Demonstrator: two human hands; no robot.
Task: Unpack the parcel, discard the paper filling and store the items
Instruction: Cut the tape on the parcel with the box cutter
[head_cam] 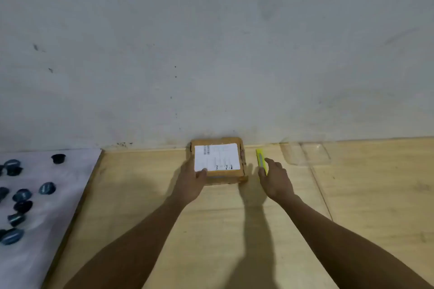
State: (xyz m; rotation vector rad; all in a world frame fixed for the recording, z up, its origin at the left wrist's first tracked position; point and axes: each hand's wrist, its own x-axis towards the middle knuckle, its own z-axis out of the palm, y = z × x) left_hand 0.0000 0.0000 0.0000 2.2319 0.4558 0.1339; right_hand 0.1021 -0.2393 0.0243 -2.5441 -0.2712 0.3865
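Observation:
A small brown cardboard parcel (pixel 242 171) with a white shipping label lies flat on the wooden table (pixel 145 195), close to the wall. My left hand (pixel 190 183) grips its near left corner, thumb on the label. A yellow utility knife (pixel 261 159) lies just right of the parcel. My right hand (pixel 277 180) hovers over the knife's near end with fingers apart; whether it touches the knife is unclear. The parcel is closed.
A white board (pixel 47 195) on the left carries several dark round capsules (pixel 47 188). A clear plastic tray (pixel 305 153) lies right of the knife by the wall. A grey wall (pixel 211 54) rises right behind the parcel.

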